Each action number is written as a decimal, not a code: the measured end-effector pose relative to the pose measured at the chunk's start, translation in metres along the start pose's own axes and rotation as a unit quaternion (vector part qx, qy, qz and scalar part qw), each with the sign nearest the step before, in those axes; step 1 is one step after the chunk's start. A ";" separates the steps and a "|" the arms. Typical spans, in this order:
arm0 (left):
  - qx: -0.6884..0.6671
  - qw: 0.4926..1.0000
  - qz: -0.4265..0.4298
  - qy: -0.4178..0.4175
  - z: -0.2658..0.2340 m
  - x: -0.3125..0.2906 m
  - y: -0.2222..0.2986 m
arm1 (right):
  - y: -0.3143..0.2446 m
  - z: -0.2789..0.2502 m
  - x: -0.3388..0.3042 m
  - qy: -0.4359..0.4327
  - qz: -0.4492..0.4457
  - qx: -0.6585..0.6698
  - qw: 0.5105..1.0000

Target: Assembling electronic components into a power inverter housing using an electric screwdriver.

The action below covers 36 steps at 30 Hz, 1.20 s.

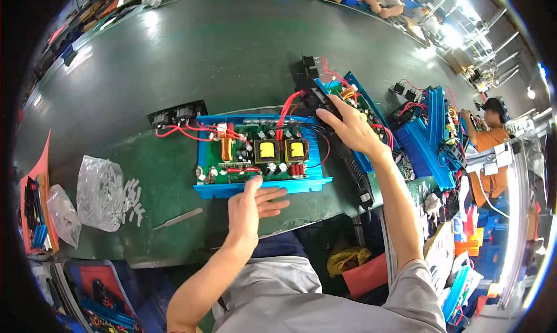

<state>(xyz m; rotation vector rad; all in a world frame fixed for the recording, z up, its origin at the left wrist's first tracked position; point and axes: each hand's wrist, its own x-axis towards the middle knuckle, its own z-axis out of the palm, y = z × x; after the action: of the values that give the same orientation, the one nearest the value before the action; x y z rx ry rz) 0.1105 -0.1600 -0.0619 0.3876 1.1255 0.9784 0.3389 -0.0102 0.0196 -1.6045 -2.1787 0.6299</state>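
Observation:
A blue metal housing [261, 189] lies before me on the green table, with a green circuit board [209, 171] in it. The board carries two yellow-wrapped transformers [267, 150] and several capacitors. My left hand [246, 208] is open at the near edge of the housing, fingers stretched to the right and thumb up by the board. My right hand [353, 127] grips a black end panel [318, 101] past the housing's right end. Thick red wires [288, 109] run from that panel to the board. Another black panel [178, 113] lies at the far left corner on red wires.
Left of the housing lie a clear plastic bag [100, 191], loose clear sleeves [133, 199] and tweezers [178, 218]. More blue housings [426, 147] with boards crowd the right. A black tool [358, 179] lies near my right forearm. A co-worker [492, 141] is at the far right.

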 end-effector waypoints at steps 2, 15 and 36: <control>-0.031 0.999 0.024 0.000 0.009 -0.001 -0.002 | 0.007 0.004 0.004 0.027 -0.037 0.006 0.999; 0.045 0.986 0.081 -0.135 -0.038 -0.036 -0.004 | -0.016 -0.004 -0.012 0.195 -0.101 -0.094 0.971; 0.269 0.772 0.457 0.350 -0.199 -0.092 0.041 | -0.246 0.292 0.051 -0.085 -0.456 -0.058 0.884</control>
<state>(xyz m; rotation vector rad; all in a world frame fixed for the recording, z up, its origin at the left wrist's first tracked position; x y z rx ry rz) -0.0926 -0.2516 -0.0643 1.1808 1.9880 1.7280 -0.0271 -0.0650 -0.0882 -0.4049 -2.7642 0.3372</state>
